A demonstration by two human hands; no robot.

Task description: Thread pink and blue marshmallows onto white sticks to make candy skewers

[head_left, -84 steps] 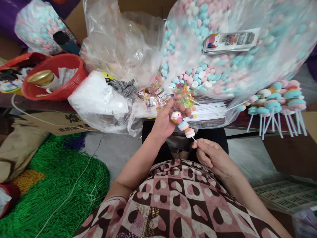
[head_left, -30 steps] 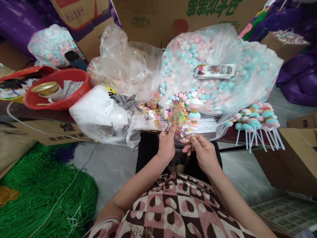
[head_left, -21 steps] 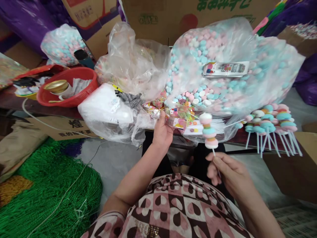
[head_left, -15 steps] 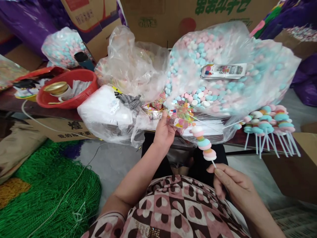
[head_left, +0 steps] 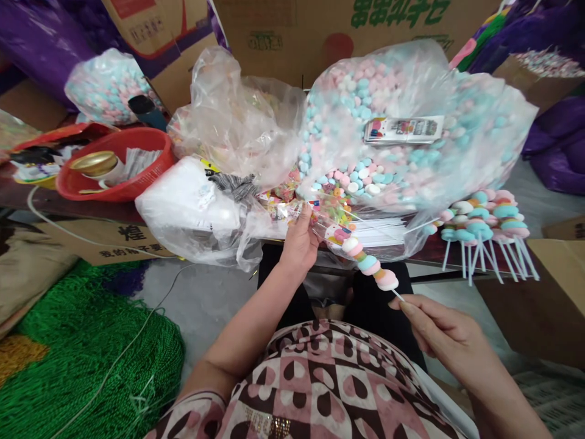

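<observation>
Left hand [head_left: 299,244] pinched a wrapper [head_left: 337,234] between thumb and fingers, probably steadying it. Right hand [head_left: 441,326], fingertips closed, gripped candy skewer [head_left: 367,263] by its bare stick [head_left: 397,295], likely sparing the sweets. Skewer lay at right hand's 10 o'clock, tip at wrapper.

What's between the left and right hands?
Head view: a printed wrapper held by the left hand, then the candy skewer, its stick pinched by the right hand. Can't tell whether wrapper and skewer touch.
</observation>
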